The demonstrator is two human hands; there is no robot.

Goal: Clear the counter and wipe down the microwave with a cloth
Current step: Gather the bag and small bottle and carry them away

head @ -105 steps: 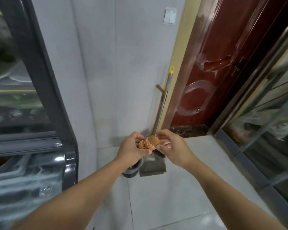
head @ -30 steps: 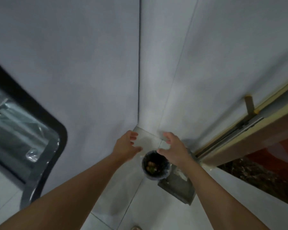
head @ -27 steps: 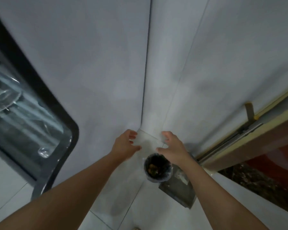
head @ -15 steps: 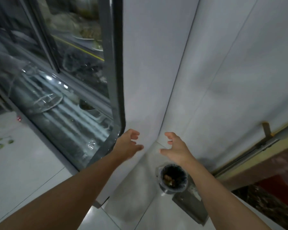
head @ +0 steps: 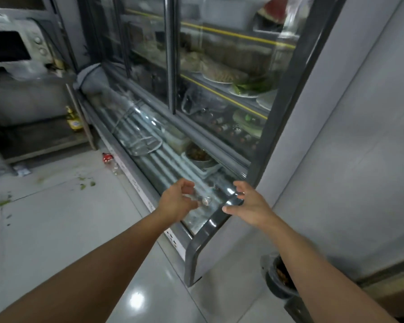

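Left hand, right hand empty, fingers loose; microwave blurry, probably.

Empty hands before display fridge

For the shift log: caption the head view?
Both hands, left and right, empty before the display fridge; microwave far left.

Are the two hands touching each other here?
Apart. The head view shows the left hand and right hand separated, with the display fridge corner visible between them.
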